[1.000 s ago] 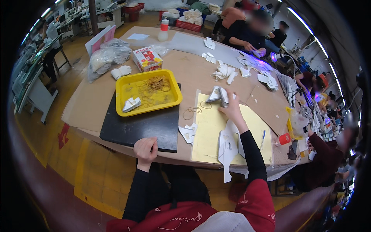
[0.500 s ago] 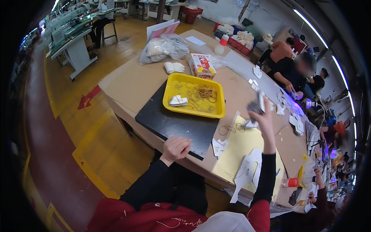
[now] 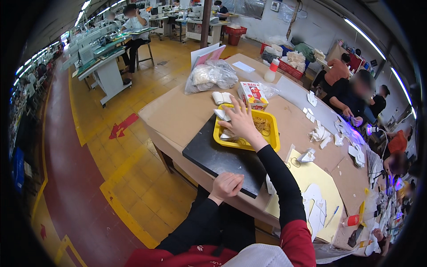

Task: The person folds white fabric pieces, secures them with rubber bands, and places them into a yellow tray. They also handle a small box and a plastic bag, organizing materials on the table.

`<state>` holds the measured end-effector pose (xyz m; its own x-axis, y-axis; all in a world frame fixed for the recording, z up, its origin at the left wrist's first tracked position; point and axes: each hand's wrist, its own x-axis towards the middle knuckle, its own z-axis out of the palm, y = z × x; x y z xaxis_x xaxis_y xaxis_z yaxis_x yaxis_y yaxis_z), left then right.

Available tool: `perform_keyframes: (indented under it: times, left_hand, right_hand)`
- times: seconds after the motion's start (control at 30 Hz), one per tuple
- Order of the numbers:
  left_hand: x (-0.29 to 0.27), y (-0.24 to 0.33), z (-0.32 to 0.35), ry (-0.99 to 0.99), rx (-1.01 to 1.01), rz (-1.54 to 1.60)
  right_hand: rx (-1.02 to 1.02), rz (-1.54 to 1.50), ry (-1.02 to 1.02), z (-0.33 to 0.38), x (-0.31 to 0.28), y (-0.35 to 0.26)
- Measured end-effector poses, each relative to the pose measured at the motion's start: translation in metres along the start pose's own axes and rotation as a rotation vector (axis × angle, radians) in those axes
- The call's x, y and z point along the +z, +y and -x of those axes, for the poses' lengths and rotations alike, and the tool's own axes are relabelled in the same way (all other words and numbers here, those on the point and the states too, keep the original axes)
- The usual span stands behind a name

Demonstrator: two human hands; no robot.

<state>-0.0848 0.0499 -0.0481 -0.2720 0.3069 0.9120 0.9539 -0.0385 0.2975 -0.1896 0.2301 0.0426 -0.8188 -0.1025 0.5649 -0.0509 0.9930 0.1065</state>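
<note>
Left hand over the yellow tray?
No, the left hand is curled at the near edge of the black board, while the right hand is over the yellow tray.

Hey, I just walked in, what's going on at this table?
Someone's right hand is over a yellow tray, with a white bundle by its thumb and fingers; how firmly it's gripped isn't clear. Tan rubber bands lie in the tray, which sits on a black board. The left hand is loosely closed by the board's near edge, holding nothing visible. To the right, flat white pieces lie on a yellow sheet.
</note>
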Motion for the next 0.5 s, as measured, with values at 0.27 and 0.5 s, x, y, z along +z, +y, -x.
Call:
perform_keyframes:
  times: [0.27, 0.5]
  left_hand:
    - [0.001, -0.003, 0.005, -0.029, 0.003, -0.024]
    - [-0.001, -0.012, 0.007, -0.057, 0.046, 0.031]
  right_hand:
    - [-0.05, 0.048, -0.116, 0.016, -0.02, -0.011]
    - [-0.005, -0.16, 0.037, 0.049, -0.089, -0.011]
